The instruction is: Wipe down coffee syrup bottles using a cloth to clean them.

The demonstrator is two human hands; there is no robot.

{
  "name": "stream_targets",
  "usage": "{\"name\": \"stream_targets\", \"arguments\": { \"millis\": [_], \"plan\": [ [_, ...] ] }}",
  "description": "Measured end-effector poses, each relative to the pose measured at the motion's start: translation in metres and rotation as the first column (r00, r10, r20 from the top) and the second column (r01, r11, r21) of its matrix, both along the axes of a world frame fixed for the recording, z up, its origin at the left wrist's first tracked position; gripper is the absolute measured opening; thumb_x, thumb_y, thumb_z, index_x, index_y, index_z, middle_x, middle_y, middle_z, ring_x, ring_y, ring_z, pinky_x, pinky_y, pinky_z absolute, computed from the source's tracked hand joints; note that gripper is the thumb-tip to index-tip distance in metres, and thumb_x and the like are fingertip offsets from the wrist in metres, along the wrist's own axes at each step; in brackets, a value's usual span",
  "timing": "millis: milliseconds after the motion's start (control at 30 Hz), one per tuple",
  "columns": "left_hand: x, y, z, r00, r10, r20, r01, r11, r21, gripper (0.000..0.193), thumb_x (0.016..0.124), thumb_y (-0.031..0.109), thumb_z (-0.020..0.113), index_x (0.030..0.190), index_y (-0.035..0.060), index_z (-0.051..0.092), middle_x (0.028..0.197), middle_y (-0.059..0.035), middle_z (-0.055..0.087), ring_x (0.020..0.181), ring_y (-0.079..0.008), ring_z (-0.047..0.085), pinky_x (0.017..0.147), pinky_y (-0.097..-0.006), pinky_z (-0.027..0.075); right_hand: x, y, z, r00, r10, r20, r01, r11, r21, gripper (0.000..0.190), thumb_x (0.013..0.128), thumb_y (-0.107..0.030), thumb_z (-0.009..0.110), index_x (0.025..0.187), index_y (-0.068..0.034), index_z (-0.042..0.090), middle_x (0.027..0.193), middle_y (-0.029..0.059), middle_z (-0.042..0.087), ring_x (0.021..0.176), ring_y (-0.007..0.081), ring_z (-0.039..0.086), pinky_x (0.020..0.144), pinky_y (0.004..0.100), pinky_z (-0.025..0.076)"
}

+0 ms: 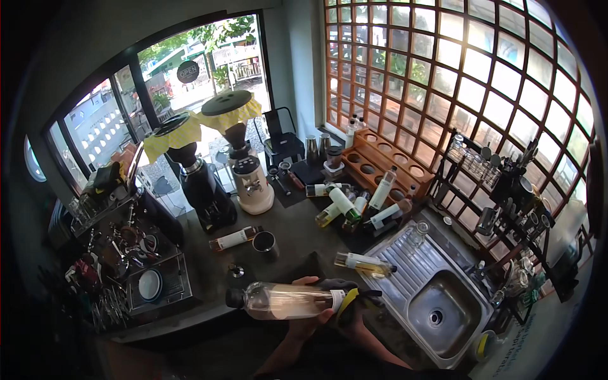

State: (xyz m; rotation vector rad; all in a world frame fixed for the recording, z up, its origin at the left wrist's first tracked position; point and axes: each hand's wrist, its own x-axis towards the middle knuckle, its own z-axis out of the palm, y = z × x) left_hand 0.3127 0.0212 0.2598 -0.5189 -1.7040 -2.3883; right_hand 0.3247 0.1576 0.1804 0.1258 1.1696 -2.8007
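Observation:
A clear bottle (280, 300) with a black cap and a white label lies level across my grip, its cap towards the left. My left hand (304, 325) is wrapped around the bottle, thumb on the near side and fingertips showing beyond the far side. At the bottle's base, my right hand (352, 328) holds a dark cloth with a yellow edge (349, 300) against it; the cloth hides most of those fingers. Just beyond, another labelled bottle (363, 261) lies on the counter, its black-capped end over the drainboard (403, 256).
Several bottles (344, 204) lie piled before a wooden bottle rack (354, 164). A steel sink (446, 327) is at right. A metal cup (265, 243), a labelled bottle (233, 239) and a tamper (236, 270) are on the counter. Coffee grinders (249, 183) and an espresso machine (166, 280) stand left.

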Motion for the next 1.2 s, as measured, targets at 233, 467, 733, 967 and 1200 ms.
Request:
{"name": "stream_targets", "arguments": {
  "millis": [233,467,733,967,1200],
  "plan": [
    [-0.003,-0.07,0.0,0.984,0.174,-0.037,-0.174,0.985,0.007,0.099,0.069,0.055,0.091,0.14,0.0018,0.047,0.133,-0.0093,0.048,0.122,-0.0189,0.049,0.104,-0.0343,0.043,-0.015,-0.064,0.017,0.98,0.198,0.024,-0.195,0.977,-0.087,0.055,0.111,-0.048,0.035,0.144,-0.007,0.051,0.138,0.0092,0.06,0.13,0.0222,0.057,0.112,0.0391,0.044],
    [-0.001,-0.128,-0.018,0.961,0.233,-0.15,-0.228,0.972,0.054,0.093,0.073,0.044,0.092,0.141,0.003,0.044,0.134,-0.0083,0.046,0.124,-0.0181,0.049,0.105,-0.0336,0.043,-0.021,-0.115,0.012,0.965,0.238,0.109,-0.24,0.971,0.008,0.053,0.112,-0.047,0.035,0.141,-0.006,0.053,0.134,0.0086,0.062,0.122,0.0212,0.061,0.107,0.0384,0.046],
    [0.018,-0.182,-0.015,0.977,0.185,-0.109,-0.174,0.979,0.11,0.086,0.073,0.032,0.094,0.138,0.0044,0.044,0.128,-0.0075,0.052,0.117,-0.0174,0.055,0.101,-0.0329,0.047,-0.025,-0.159,-0.046,0.986,0.164,-0.039,-0.131,0.89,0.436,0.037,0.113,-0.032,0.046,0.139,-0.007,0.053,0.125,0.0043,0.061,0.114,0.0151,0.058,0.101,0.0346,0.048],
    [0.049,-0.226,-0.026,0.967,0.255,-0.023,-0.245,0.947,0.205,0.08,0.077,0.022,0.09,0.139,0.0049,0.043,0.128,-0.0093,0.057,0.119,-0.0185,0.058,0.102,-0.035,0.05,-0.014,-0.215,-0.009,0.918,0.344,-0.194,-0.245,0.881,0.404,0.032,0.103,-0.027,0.062,0.128,-0.009,0.054,0.121,0.0029,0.054,0.114,0.017,0.055,0.097,0.0324,0.047],
    [0.061,-0.262,-0.022,0.954,0.287,0.086,-0.299,0.921,0.248,0.08,0.076,0.02,0.089,0.141,0.0056,0.043,0.129,-0.0086,0.056,0.117,-0.019,0.058,0.101,-0.0356,0.05,0.02,-0.257,0.007,0.96,0.225,-0.166,-0.095,0.822,0.562,0.038,0.107,-0.037,0.054,0.132,-0.007,0.054,0.125,0.0037,0.056,0.116,0.0154,0.055,0.099,0.0329,0.047]
  ]
}}
